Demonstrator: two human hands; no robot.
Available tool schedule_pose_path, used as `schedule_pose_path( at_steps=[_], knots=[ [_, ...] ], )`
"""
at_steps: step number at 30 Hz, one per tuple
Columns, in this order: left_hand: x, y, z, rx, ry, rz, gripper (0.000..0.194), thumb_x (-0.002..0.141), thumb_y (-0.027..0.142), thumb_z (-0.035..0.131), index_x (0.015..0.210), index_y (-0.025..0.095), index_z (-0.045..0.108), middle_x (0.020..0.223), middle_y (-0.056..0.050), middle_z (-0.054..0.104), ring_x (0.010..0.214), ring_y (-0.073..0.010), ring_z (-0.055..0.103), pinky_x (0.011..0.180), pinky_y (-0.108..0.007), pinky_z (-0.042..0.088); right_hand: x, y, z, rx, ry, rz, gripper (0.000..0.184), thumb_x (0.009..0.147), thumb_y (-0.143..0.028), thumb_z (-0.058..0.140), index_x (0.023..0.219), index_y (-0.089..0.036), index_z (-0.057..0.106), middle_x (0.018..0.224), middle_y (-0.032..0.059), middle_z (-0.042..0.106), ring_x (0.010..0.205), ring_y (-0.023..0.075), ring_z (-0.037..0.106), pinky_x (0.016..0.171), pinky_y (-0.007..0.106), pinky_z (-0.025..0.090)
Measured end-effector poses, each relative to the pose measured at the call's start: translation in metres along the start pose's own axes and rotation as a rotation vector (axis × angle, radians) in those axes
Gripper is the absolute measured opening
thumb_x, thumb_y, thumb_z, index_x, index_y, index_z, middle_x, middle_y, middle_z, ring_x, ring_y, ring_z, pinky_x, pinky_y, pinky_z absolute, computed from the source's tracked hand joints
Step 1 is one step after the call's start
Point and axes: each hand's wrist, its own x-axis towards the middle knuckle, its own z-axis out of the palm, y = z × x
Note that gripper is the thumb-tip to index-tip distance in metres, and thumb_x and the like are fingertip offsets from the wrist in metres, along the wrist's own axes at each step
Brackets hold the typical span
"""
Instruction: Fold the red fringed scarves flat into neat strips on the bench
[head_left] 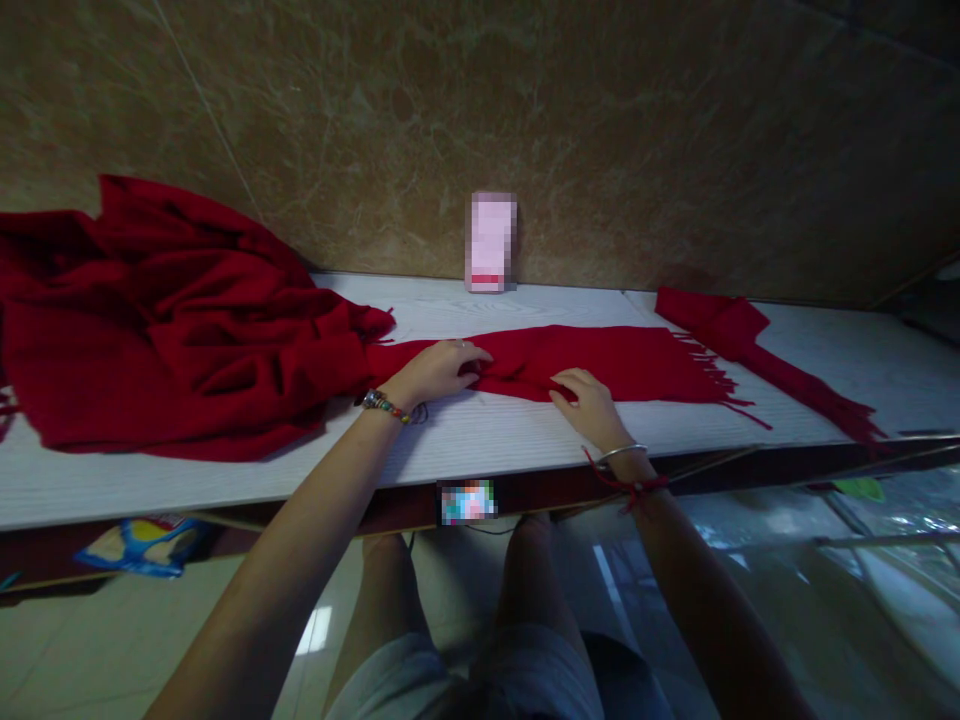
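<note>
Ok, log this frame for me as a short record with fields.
left hand: on middle red cloth, near a rumple
right hand: on its near edge
middle red cloth: mostly flat, fringe toward the right
left side: heaped red cloth
right side: narrow red cloth, bent, fringed
surface: white wood-grain top
by wall: pink item, pixelated

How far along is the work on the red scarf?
Seemingly done: the fringed end of the red scarf lies flat on the white tabletop. In hand: its creased middle, with the left hand and right hand at it. Probably left: those creases, and perhaps the bunched red cloth.
</note>
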Motion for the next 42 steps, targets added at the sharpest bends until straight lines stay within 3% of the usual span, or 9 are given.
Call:
schedule_pose_path(
  at_steps=[5, 10, 12, 16, 18, 22, 27, 33, 42],
  knots=[
    [0.002, -0.005, 0.001, 0.024, 0.135, 0.034, 0.023, 0.083, 0.015, 0.049, 0.100, 0.019, 0.065, 0.097, -0.006, 0.066, 0.090, -0.0166, 0.060, 0.083, -0.031, 0.048, 0.000, -0.005, -0.001, -0.018, -0.004, -0.019, 0.022, 0.079, -0.011, 0.049, 0.082, -0.022, 0.068, 0.086, 0.0054, 0.068, 0.083, 0.0201, 0.061, 0.079, 0.037, 0.049],
    [0.001, -0.003, -0.003, 0.040, 0.226, 0.028, 0.022, 0.085, 0.014, 0.045, 0.096, 0.018, 0.064, 0.095, -0.006, 0.063, 0.089, -0.0170, 0.059, 0.082, -0.031, 0.047, 0.000, -0.006, -0.004, -0.098, 0.160, 0.008, 0.023, 0.080, -0.013, 0.048, 0.085, -0.022, 0.068, 0.085, 0.0059, 0.065, 0.081, 0.0205, 0.060, 0.077, 0.036, 0.048],
    [0.000, 0.000, -0.004, 0.070, 0.206, 0.006, 0.023, 0.082, 0.011, 0.045, 0.096, 0.016, 0.063, 0.097, -0.007, 0.062, 0.091, -0.0180, 0.058, 0.083, -0.031, 0.047, -0.001, -0.005, -0.003, -0.163, 0.153, -0.002, 0.023, 0.079, -0.011, 0.048, 0.083, -0.022, 0.068, 0.082, 0.0063, 0.064, 0.081, 0.0212, 0.059, 0.075, 0.037, 0.047],
    [-0.002, 0.002, -0.002, 0.128, 0.001, -0.048, 0.030, 0.072, 0.007, 0.048, 0.097, 0.017, 0.061, 0.102, -0.007, 0.061, 0.090, -0.0193, 0.059, 0.078, -0.030, 0.048, -0.002, -0.001, -0.004, -0.233, -0.015, -0.064, 0.025, 0.077, -0.007, 0.047, 0.080, -0.021, 0.068, 0.082, 0.0065, 0.066, 0.080, 0.0214, 0.058, 0.073, 0.037, 0.043],
    [-0.002, 0.002, -0.002, 0.140, -0.031, -0.071, 0.030, 0.071, 0.006, 0.046, 0.094, 0.018, 0.060, 0.100, -0.007, 0.061, 0.090, -0.0194, 0.058, 0.077, -0.030, 0.048, -0.002, 0.002, -0.006, -0.245, -0.070, -0.089, 0.025, 0.078, -0.008, 0.046, 0.081, -0.021, 0.067, 0.083, 0.0067, 0.066, 0.080, 0.0211, 0.058, 0.073, 0.036, 0.043],
    [-0.002, 0.001, -0.006, 0.127, 0.119, -0.066, 0.029, 0.070, 0.003, 0.042, 0.089, 0.018, 0.059, 0.095, -0.005, 0.060, 0.091, -0.0186, 0.056, 0.081, -0.031, 0.047, 0.000, 0.003, -0.014, -0.254, -0.113, -0.161, 0.024, 0.080, -0.010, 0.047, 0.083, -0.021, 0.068, 0.082, 0.0060, 0.067, 0.081, 0.0212, 0.058, 0.074, 0.036, 0.042],
    [-0.002, 0.003, -0.008, 0.191, 0.337, -0.102, 0.029, 0.075, 0.004, 0.037, 0.086, 0.019, 0.060, 0.097, -0.007, 0.059, 0.091, -0.0195, 0.053, 0.073, -0.030, 0.046, -0.002, 0.003, -0.019, -0.265, 0.013, -0.196, 0.026, 0.083, -0.011, 0.046, 0.087, -0.022, 0.069, 0.085, 0.0070, 0.066, 0.083, 0.0219, 0.057, 0.077, 0.039, 0.042],
    [-0.001, -0.007, 0.001, 0.172, -0.025, -0.059, 0.027, 0.068, 0.001, 0.039, 0.072, 0.019, 0.059, 0.083, -0.005, 0.060, 0.078, -0.0171, 0.056, 0.070, -0.027, 0.046, -0.004, 0.008, -0.012, -0.149, -0.125, -0.235, 0.029, 0.081, -0.008, 0.044, 0.086, -0.021, 0.070, 0.084, 0.0067, 0.066, 0.082, 0.0205, 0.058, 0.078, 0.038, 0.048],
    [-0.002, 0.000, 0.000, 0.098, -0.009, -0.035, 0.025, 0.074, 0.013, 0.045, 0.089, 0.016, 0.065, 0.099, -0.008, 0.059, 0.089, -0.0194, 0.057, 0.083, -0.031, 0.048, -0.004, 0.007, -0.012, -0.109, -0.077, -0.215, 0.024, 0.081, -0.011, 0.045, 0.083, -0.018, 0.068, 0.081, 0.0069, 0.066, 0.080, 0.0198, 0.059, 0.077, 0.036, 0.050]
  ],
)
